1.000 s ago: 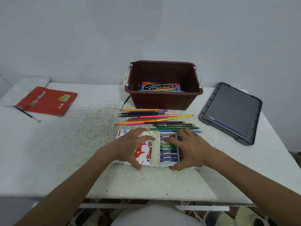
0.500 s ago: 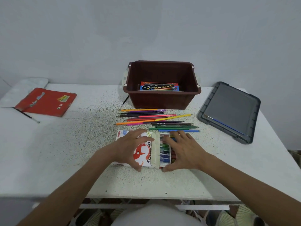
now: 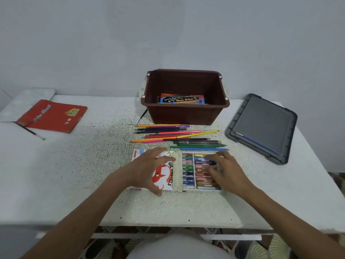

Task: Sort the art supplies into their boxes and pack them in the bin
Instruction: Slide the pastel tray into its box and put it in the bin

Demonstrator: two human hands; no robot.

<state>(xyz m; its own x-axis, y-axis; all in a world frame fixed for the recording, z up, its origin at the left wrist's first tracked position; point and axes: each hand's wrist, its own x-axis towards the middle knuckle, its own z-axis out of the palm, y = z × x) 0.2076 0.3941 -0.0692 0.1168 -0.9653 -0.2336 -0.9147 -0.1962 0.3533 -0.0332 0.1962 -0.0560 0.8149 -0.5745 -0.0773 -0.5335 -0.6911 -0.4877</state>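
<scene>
White, dark-speckled table (image 3: 74, 184) carried everything noted.

Nearest: both forearms reached in from the near edge. Left hand (image 3: 147, 171) gripped the oil pastel box (image 3: 169, 171), fingers spread wide and curved over its far edge, thumb hooked at the near edge. The box was a flat white card sleeve with a red cartoon figure and black "OIL PASTELS" lettering, lying flat near the table's middle. Tray (image 3: 189, 187) stood part way out of its right end, with a cream flap (image 3: 177, 171) between sleeve and tray. Pastels (image 3: 200, 177) lay in two columns, paper-wrapped: greens and blues to the left, yellow, purple, pinks and browns to the right.

Right hand (image 3: 227, 171) rested on the right column, fingers spread. It was motion-blurred, so I could not tell whether it pinched anything.

Just beyond the box: coloured pencils (image 3: 179, 137) lay loose in rough side-by-side rows, mostly parallel to the table edge, one yellow pencil tilted across the others.

Beyond those: brown bin (image 3: 184, 114), upright and open, with a watercolour box (image 3: 182, 99) flat on its floor. A thin black brush (image 3: 142, 116) lay beside the bin's left wall.

Right: grey lid (image 3: 261, 126), with a blue-handled brush (image 3: 255, 143) lying on it.

Far left: red booklet (image 3: 52, 115), a paintbrush (image 3: 29, 130) at its near corner, and a pale palette (image 3: 28, 98) behind it.
</scene>
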